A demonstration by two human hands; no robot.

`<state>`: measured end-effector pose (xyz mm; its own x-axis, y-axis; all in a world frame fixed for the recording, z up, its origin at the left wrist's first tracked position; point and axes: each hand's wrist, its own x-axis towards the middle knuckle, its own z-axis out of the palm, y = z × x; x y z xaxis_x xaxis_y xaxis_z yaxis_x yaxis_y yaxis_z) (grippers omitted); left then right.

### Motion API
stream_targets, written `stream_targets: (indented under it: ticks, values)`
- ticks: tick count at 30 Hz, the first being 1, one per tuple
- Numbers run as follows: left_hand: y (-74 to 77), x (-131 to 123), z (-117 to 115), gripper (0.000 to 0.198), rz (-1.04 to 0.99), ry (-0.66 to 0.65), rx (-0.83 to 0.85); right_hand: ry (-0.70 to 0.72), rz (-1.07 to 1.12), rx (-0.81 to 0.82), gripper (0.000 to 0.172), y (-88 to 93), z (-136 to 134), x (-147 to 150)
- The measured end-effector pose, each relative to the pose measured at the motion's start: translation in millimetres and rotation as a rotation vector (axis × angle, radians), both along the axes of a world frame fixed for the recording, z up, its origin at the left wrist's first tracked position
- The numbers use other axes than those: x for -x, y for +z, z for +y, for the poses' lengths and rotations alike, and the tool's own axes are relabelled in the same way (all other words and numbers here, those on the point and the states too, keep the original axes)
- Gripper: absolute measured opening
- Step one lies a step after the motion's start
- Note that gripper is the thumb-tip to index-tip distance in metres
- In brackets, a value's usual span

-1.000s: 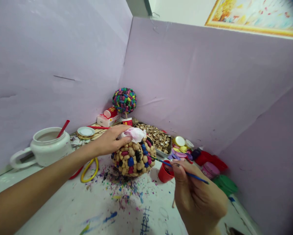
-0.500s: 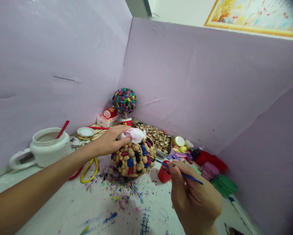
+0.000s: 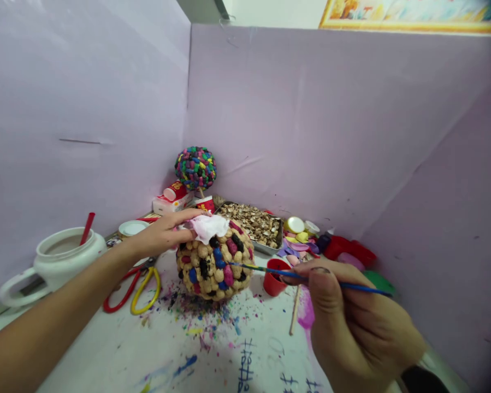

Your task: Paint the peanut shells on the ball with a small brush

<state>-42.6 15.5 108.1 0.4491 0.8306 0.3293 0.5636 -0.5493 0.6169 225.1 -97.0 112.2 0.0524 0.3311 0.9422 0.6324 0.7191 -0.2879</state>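
A ball covered in tan shells (image 3: 212,267), some painted blue, pink and black, rests on the paint-spattered table (image 3: 196,349). My left hand (image 3: 163,234) presses a white tissue (image 3: 208,226) onto the top of the ball, fingers closed on it. My right hand (image 3: 352,322) pinches a thin blue paintbrush (image 3: 302,277) whose tip touches the ball's right side. A small red cup (image 3: 274,281) stands just right of the ball, under the brush.
A white jug with a red stick (image 3: 57,259) sits at left, red and yellow scissors (image 3: 136,284) near the ball. A finished multicoloured ball (image 3: 195,167), a tray of shells (image 3: 253,221), paint lids (image 3: 306,240) and a wooden stick (image 3: 295,311) lie behind. Purple walls enclose the table.
The brush tip has moved left onto the ball's side and my right hand has come nearer the camera. The view shifted left, and the ball looks turned slightly.
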Motion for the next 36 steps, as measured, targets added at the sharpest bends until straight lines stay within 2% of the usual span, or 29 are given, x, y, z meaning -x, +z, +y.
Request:
stream_targets:
  ticks: [11, 20, 27, 36]
  values:
    - [-1.9, -3.5, 0.0, 0.05, -0.018, 0.022, 0.025, 0.037, -0.103, -0.011, 0.013, 1.6, 6.7, 8.9]
    - [-2.5, -3.1, 0.1, 0.048, -0.005, -0.008, -0.01, 0.027, -0.114, 0.003, 0.014, 0.7, 9.6, 10.5]
    - [-1.6, -4.4, -1.9, 0.048, 0.007, -0.016, -0.011, 0.08, -0.139, 0.031, 0.015, 3.3, 7.4, 9.5]
    - [-2.7, -3.2, -0.1, 0.049, 0.018, -0.012, -0.029, 0.078, -0.09, -0.004, 0.015, 3.7, 5.4, 8.3]
